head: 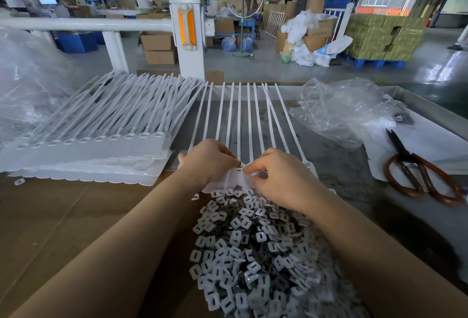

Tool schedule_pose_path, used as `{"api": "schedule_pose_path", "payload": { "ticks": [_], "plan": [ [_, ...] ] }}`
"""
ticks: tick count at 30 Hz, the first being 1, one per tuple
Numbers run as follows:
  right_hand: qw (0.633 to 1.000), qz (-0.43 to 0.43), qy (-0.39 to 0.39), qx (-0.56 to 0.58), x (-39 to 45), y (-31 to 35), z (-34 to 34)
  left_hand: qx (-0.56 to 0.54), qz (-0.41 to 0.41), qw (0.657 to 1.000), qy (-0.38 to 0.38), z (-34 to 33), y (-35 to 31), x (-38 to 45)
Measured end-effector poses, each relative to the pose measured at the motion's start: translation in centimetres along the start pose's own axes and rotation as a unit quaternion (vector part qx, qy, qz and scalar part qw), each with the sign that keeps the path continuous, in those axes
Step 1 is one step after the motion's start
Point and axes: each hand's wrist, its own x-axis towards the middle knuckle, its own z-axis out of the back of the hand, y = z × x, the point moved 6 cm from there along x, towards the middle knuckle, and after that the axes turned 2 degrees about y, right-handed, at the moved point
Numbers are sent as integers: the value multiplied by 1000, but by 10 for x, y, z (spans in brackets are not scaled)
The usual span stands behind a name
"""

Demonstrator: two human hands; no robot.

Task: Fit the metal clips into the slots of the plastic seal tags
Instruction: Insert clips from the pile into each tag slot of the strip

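Head view: pinching the flat head of the seal tags (pixel 234 177) with left hand (pixel 210 159), steadying it; right hand (pixel 278 178) pressing fingertips at a slot, any clip hidden. Straps running straight away; metal clips (pixel 253 247) heaping just below both hands, nearer the right.

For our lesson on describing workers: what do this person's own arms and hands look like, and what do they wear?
Both forearms are bare up to the frame's edge, with no sleeves in view. The left hand and right hand wear no gloves; no rings, watch or bands show.
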Motion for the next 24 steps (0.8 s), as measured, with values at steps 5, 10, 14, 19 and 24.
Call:
{"api": "schedule_pose_path", "payload": {
  "ticks": [5, 10, 14, 19, 24],
  "plan": [
    [1000, 1, -2, 1, 0, 0, 0, -20, 12, 1000, 2, -1, 1, 1],
    [1000, 0, -4, 1, 1, 0, 0, -21, 11, 1000, 4, 0, 1, 0],
    [1000, 0, -4, 3, 0, -1, 0, 48, -18, 998, -38, 5, -4, -4],
    [1000, 1, 0, 6, -1, 1, 0, 131, -90, 986, -49, 11, -14, -5],
    [1000, 1, 6, 7, -2, 2, 1, 245, -200, 945, -81, 14, -27, -10]
  ]
}}
